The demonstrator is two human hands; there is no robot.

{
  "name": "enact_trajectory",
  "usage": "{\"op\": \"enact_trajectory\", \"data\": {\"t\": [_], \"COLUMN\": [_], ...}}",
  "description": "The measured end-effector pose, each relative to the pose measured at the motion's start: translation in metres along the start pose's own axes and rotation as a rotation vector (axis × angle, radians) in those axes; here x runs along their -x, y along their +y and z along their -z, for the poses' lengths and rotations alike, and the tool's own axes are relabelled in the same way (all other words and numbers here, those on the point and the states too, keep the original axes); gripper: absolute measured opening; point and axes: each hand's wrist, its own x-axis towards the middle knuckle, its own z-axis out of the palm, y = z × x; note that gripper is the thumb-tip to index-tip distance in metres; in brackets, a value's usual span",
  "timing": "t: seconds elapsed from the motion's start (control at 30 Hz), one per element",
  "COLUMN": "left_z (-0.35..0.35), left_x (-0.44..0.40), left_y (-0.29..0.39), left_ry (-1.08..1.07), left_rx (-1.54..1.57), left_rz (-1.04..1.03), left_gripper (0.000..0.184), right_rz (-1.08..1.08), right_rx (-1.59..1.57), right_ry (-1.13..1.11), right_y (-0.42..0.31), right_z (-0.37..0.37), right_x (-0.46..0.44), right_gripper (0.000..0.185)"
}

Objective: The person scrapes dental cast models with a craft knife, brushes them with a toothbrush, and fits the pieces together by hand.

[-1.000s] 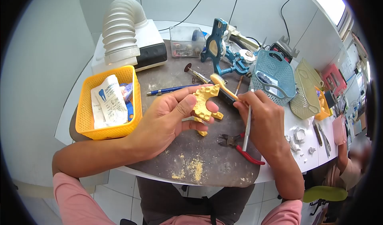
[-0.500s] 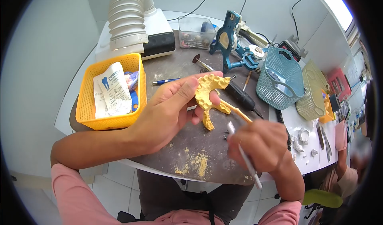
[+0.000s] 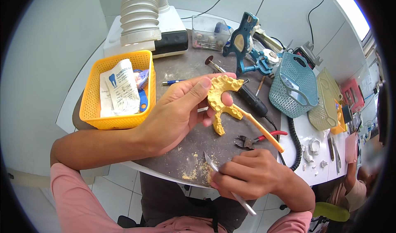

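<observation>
Left hand [image 3: 177, 105], palm up, grips a yellow dental cast [image 3: 215, 96] between thumb and fingers, raised over the middle of the tabletop [image 3: 163, 169]; horseshoe shape, tooth bumps along rim. Right hand [image 3: 249, 173], fingers closed on a slim metal knife [image 3: 244, 203], low over the front edge, blade pointing up-left toward the powder. Hands well apart.

Second yellow cast piece [image 3: 218, 123] just below the first; cannot tell if held or lying. Long orange handle [image 3: 264, 128] slants from beside the casts toward the right edge, far end hidden. Red-handled pliers [image 3: 249, 142] just under it. Yellow powder [image 3: 192, 173] scattered near front edge, partly behind right hand.

Further out: black handpiece [image 3: 253, 101] right of the casts, blue pen [image 3: 172, 82] behind left hand. Yellow basket [image 3: 88, 119] with papers [image 3: 119, 88] at left edge. Back left: ribbed white hose [image 3: 140, 16] on a white unit [image 3: 173, 20]. Back edge: clear box [image 3: 206, 43] of small parts, blue articulator [image 3: 241, 47]. Right side: blue basket [image 3: 288, 92], green basket [image 3: 321, 113], white plaster lumps [image 3: 314, 145].
</observation>
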Motion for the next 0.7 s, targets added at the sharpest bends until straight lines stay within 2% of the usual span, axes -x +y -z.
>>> {"op": "enact_trajectory", "data": {"t": [0.07,0.13,0.17,0.27,0.37,0.6,0.7], "left_z": [0.001,0.000,0.000,-0.001,-0.004,-0.005,-0.004], "left_x": [0.000,0.000,0.000,0.001,0.001,0.003,0.002], "left_y": [0.000,0.000,0.001,0.001,0.001,0.003,0.001], "left_ry": [-0.007,-0.003,0.001,0.004,0.034,-0.006,-0.024], "left_rx": [-0.005,-0.015,-0.026,-0.046,-0.057,-0.073,-0.042], "left_rz": [0.001,0.005,0.009,0.010,0.007,0.007,-0.007], "left_gripper": [0.052,0.052,0.052,0.051,0.050,0.049,0.049], "right_rz": [-0.016,-0.076,-0.076,-0.207,-0.281,-0.441,-0.365], "right_rx": [-0.064,-0.019,-0.020,-0.032,0.040,-0.123,-0.171], "right_ry": [0.006,0.254,0.253,0.489,0.598,0.690,0.682], "right_y": [-0.001,0.001,0.002,0.004,0.008,0.010,0.015], "right_z": [0.006,0.009,0.013,0.018,0.014,0.002,0.007], "right_x": [0.001,0.001,0.000,-0.001,-0.001,0.009,0.006], "right_gripper": [0.015,0.028,0.028,0.030,0.033,0.028,0.027]}}
